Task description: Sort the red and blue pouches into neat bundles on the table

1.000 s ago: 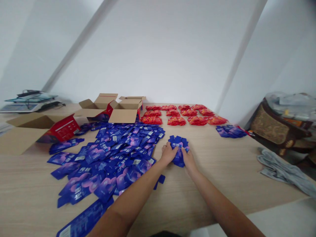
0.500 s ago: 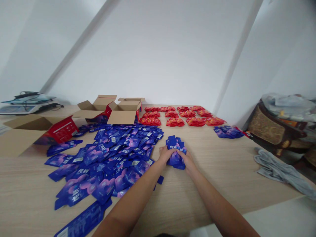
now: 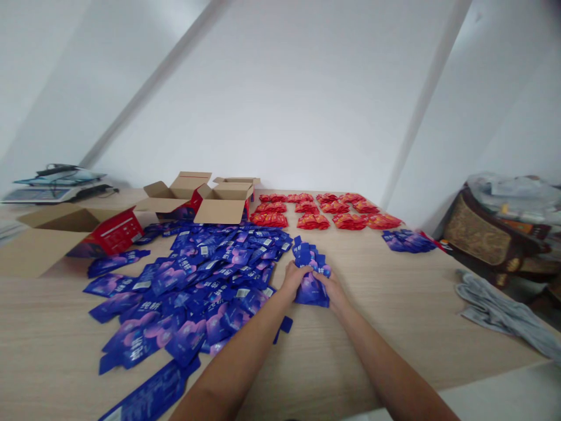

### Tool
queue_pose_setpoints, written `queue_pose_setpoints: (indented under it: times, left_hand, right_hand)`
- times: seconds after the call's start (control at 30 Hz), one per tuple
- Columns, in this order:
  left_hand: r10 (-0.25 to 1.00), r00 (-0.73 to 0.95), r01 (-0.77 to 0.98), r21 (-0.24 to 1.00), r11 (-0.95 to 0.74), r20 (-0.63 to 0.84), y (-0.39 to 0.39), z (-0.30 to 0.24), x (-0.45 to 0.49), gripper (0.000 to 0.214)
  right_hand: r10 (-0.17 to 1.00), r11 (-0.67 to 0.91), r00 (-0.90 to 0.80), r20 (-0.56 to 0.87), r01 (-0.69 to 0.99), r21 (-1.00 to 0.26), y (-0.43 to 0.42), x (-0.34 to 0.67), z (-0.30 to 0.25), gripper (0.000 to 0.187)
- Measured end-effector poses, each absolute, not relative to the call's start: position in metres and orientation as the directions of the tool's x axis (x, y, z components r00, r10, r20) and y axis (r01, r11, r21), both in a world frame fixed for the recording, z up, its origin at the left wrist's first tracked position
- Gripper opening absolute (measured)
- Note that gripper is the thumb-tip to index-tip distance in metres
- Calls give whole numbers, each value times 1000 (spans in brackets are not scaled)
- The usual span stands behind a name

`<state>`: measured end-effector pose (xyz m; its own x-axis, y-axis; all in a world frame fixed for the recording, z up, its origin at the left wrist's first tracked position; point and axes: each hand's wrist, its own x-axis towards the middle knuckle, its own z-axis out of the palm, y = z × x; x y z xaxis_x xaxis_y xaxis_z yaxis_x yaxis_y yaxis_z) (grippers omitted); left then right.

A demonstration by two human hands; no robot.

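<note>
Both hands grip one stack of blue sachets (image 3: 310,270) just above the wooden table (image 3: 394,304). My left hand (image 3: 294,276) closes round the stack's left side. My right hand (image 3: 333,289) closes round its right side, fingers curled under it. The sachets stand fanned and tilted, their tops pointing away from me. A wide heap of loose blue sachets (image 3: 197,280) lies on the table directly left of my left hand.
Piles of red sachets (image 3: 324,211) sit in rows at the far edge. A small blue pile (image 3: 407,241) lies far right. Open cardboard boxes (image 3: 205,199) and a red-sided box (image 3: 65,231) stand at the left. A scale (image 3: 55,181) is far left; grey cloth (image 3: 504,310) lies on the right.
The stack in my hands has drawn slightly nearer and tilted, its sachets fanning out more. Both hands stay closed on it.
</note>
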<state>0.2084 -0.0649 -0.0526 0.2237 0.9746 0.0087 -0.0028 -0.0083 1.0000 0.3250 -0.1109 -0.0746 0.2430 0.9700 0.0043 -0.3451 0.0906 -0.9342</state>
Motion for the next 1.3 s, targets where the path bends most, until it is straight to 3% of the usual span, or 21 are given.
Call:
queue_pose_setpoints:
  times: [0.2, 0.33, 0.47, 0.6, 0.73, 0.9, 1.1, 1.3]
  left_hand:
    - [985, 168, -129, 992, -5, 26, -82, -51, 206, 47]
    - [947, 165, -63, 961, -269, 276, -97, -29, 205, 46]
    - [878, 182, 44, 888, -458, 443, -102, -21, 197, 41]
    - [851, 266, 59, 874, -483, 452, -102, -43, 188, 39]
    - [881, 338, 35, 931, -363, 330, -101, -60, 182, 53]
    - [832, 515, 33, 965, -259, 206, -87, -59, 177, 84]
    - [904, 382, 16, 977, -211, 189, -61, -56, 194, 82]
    - [904, 367, 2, 972, -236, 219, -50, -55, 197, 87]
  right_hand:
    - [883, 264, 401, 243, 3, -965, -119, 317, -72, 50]
    - [801, 368, 419, 426, 217, -904, -126, 314, -57, 45]
    - [784, 431, 334, 524, 314, -846, -131, 322, -51, 45]
    - [846, 453, 158, 510, 292, -842, -137, 332, -61, 46]
    - [893, 417, 95, 440, 198, -887, -138, 336, -66, 46]
    - [910, 289, 258, 324, 162, -943, -124, 334, -66, 48]
    - [856, 226, 438, 272, 156, -962, -93, 333, -60, 51]
    - [830, 252, 476, 290, 143, -957, -83, 343, -61, 45]
